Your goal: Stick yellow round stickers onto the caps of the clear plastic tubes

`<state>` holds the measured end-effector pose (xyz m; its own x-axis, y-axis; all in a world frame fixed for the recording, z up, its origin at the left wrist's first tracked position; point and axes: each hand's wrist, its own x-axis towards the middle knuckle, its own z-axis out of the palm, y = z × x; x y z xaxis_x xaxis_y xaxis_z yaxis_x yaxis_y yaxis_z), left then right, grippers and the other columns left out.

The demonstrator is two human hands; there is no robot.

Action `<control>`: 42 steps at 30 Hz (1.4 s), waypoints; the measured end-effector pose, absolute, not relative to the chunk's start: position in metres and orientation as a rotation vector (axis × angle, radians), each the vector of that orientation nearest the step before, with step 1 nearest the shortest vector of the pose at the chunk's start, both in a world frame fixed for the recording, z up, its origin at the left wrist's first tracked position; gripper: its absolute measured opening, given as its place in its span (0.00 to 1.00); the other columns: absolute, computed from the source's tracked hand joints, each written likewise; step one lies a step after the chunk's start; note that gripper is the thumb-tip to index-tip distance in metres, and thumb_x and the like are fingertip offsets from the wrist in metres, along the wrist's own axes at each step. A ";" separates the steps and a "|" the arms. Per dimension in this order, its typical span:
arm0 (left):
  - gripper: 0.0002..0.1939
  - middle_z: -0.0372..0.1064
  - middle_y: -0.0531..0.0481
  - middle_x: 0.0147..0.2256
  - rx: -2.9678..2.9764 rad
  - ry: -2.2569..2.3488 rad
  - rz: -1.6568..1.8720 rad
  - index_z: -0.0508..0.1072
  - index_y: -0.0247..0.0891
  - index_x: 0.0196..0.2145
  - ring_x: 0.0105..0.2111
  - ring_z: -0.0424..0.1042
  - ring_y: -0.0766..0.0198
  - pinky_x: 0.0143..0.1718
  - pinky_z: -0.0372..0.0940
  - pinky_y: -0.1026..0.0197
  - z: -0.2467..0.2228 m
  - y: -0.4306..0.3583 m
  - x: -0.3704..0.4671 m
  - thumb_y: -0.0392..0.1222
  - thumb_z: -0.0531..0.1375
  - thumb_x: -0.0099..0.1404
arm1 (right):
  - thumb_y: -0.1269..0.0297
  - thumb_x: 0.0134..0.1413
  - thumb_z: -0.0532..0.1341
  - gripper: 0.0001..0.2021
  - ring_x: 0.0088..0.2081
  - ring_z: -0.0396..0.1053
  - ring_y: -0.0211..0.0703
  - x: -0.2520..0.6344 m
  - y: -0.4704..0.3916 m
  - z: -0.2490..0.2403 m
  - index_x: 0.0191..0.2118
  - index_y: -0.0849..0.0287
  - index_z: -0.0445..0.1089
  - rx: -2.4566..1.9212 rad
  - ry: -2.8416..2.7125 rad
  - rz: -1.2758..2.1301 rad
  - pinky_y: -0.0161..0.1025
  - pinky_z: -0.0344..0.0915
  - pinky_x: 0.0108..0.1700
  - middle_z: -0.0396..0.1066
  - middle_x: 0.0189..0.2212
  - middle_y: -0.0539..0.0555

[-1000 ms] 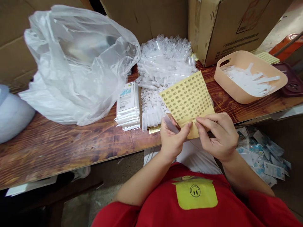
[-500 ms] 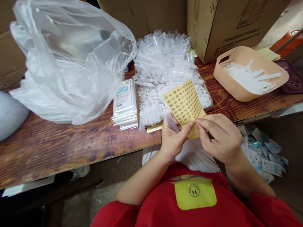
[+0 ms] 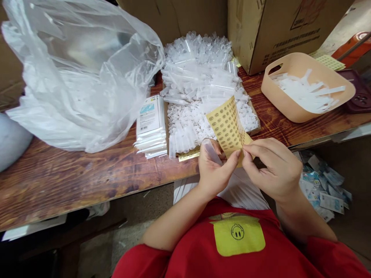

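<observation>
A yellow sheet of small round printed stickers is held up in front of me, bent along its right side. My left hand grips its lower edge with the thumb in front, and a translucent plastic tube is also tucked in that hand. At the sheet's lower right, the thumb and fingers of my right hand are pinched together on the edge. Whether a single sticker is between those fingertips is too small to tell. Behind the sheet lies a heap of clear tubes and small white parts in a shallow box.
A stack of printed packets stands left of the heap, beside a large clear plastic bag of white items. To the right is a peach basket with white strips. Cardboard boxes stand behind. Filled packets lie below the table.
The sticker sheet has curled more along its right side and shifted slightly right. My right hand has moved a little to the right. The view has shifted slightly.
</observation>
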<state>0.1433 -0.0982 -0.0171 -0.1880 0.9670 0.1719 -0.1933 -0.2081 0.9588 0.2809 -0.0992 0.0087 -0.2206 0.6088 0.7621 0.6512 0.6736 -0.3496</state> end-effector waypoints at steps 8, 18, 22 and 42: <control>0.28 0.56 0.63 0.23 1.010 1.006 1.589 0.54 0.41 0.29 0.21 0.57 0.76 0.23 0.58 0.73 -0.015 -0.099 0.145 0.42 0.74 0.55 | 0.79 0.54 0.63 0.08 0.34 0.74 0.44 0.281 -0.095 0.004 0.36 0.59 0.72 -1.002 -1.863 -0.039 0.42 0.74 0.39 0.77 0.30 0.55; 0.31 0.59 0.60 0.27 0.851 0.944 1.534 0.54 0.41 0.30 0.27 0.64 0.73 0.32 0.67 0.68 -0.014 -0.098 0.141 0.47 0.77 0.51 | 0.74 0.54 0.65 0.06 0.34 0.75 0.43 0.288 -0.089 -0.004 0.34 0.56 0.75 -1.058 -1.665 0.214 0.42 0.75 0.39 0.77 0.31 0.52; 0.30 0.55 0.61 0.26 0.944 1.012 1.547 0.54 0.42 0.30 0.26 0.61 0.72 0.28 0.63 0.68 -0.017 -0.096 0.137 0.49 0.75 0.53 | 0.74 0.53 0.66 0.06 0.32 0.75 0.43 0.287 -0.088 -0.005 0.35 0.55 0.76 -1.015 -1.577 0.268 0.42 0.75 0.36 0.77 0.30 0.50; 0.06 0.77 0.51 0.38 2.164 1.261 1.494 0.65 0.42 0.43 0.34 0.77 0.66 0.31 0.66 0.66 -0.024 -0.103 0.119 0.37 0.58 0.68 | 0.75 0.59 0.64 0.13 0.40 0.80 0.45 0.273 -0.092 0.018 0.48 0.58 0.73 -0.594 -2.041 0.043 0.42 0.79 0.41 0.82 0.39 0.56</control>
